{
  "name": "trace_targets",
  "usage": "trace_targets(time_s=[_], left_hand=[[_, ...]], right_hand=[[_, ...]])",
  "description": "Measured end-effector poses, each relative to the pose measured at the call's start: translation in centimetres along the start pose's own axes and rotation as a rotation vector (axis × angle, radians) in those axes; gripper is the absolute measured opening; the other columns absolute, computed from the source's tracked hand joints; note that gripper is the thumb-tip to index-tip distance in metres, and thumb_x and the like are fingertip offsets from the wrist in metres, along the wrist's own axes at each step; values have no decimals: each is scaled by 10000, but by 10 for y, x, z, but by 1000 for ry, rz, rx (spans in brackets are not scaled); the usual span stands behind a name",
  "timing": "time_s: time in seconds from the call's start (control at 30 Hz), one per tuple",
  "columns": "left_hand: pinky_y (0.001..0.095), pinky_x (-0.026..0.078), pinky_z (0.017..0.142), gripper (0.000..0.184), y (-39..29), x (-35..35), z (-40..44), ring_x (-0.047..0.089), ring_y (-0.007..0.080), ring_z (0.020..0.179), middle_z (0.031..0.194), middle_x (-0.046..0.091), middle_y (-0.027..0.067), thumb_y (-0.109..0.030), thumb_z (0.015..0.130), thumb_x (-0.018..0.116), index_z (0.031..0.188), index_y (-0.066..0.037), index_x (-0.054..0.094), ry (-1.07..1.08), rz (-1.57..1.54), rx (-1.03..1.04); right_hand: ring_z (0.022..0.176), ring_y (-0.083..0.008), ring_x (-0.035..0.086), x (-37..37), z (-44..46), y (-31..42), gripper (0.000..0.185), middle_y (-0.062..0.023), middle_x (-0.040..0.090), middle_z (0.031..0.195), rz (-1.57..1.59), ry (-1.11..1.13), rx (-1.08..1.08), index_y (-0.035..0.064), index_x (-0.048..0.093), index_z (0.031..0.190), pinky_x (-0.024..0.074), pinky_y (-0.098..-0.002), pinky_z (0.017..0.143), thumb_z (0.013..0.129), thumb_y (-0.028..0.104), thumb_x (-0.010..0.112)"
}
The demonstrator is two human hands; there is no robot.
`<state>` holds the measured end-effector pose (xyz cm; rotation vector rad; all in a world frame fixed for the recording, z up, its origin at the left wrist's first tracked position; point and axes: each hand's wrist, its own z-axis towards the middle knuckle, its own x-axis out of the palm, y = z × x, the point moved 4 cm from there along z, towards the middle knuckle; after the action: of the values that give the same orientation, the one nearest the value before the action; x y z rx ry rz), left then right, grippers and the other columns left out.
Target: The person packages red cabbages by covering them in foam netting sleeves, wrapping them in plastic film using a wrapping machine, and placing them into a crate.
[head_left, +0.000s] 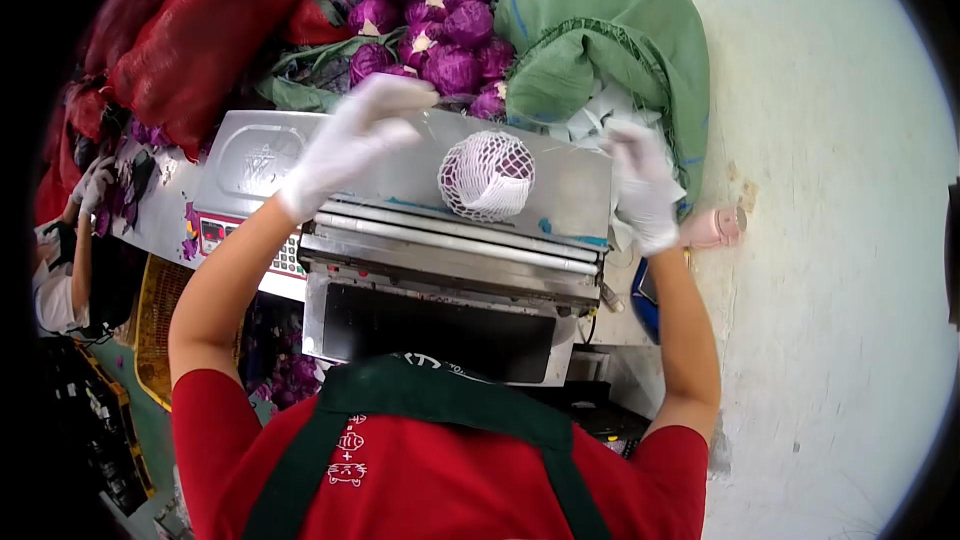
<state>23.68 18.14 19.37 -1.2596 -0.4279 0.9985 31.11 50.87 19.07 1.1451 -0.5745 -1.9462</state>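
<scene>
A purple cabbage in a white foam net [487, 176] rests on the metal top of a wrapping machine [460, 270], between my hands. My left hand [365, 130], in a white glove, is up and to the left of it, thumb and fingers apart with nothing between them. To the right, my right hand [642, 185], also gloved, is beside a pile of white foam nets [597, 112]. Its fingers are blurred, so whether it grips a net cannot be told. Neither hand touches the netted cabbage.
Bare purple cabbages [452, 68] are heaped behind the machine, between red mesh sacks [235, 30] and a green sack [600, 0]. A scale [262, 155] stands left. A pink bottle [715, 227] lies right. Another person's gloved hands [95, 185] work at far left, near a yellow basket [160, 330].
</scene>
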Motion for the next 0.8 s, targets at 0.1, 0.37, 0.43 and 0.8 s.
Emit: trace_targets(time_s=[0.1, 0.37, 0.43, 0.8], left_hand=[[334, 295, 1110, 1012, 60, 46, 21, 390, 218, 1317, 1429, 401, 114, -148, 646, 846, 1466, -68, 259, 254, 388, 168], [279, 469, 929, 474, 87, 79, 11, 561, 142, 1052, 1116, 592, 101, -126, 860, 668, 1259, -3, 443, 317, -269, -476], [309, 531, 801, 512, 64, 94, -26, 593, 137, 950, 1120, 597, 95, -387, 937, 564, 1275, -22, 442, 322, -412, -655], [422, 427, 1006, 766, 79, 165, -192, 511, 266, 1207, 1363, 491, 143, -656, 914, 356, 1391, -59, 398, 357, -894, -1313]], right_hand=[[1093, -324, 570, 67, -1, -55, 557, -217, 543, 1212, -305, 381, -223, 30, 400, 1369, 444, -339, 956, 834, -65, 522], [1237, -219, 470, 85, -44, -10, 891, -171, 458, 1346, 222, 577, 257, -19, 216, 1420, 368, -320, 1052, 770, 226, 774], [1203, -159, 477, 81, -69, 33, 890, -106, 479, 1325, 522, 700, 536, 5, 247, 1422, 374, -311, 1047, 755, 242, 786], [1102, -202, 570, 113, -239, 65, 654, -96, 541, 1254, 1166, 725, 1183, 89, 316, 1424, 478, -350, 929, 863, 256, 607]])
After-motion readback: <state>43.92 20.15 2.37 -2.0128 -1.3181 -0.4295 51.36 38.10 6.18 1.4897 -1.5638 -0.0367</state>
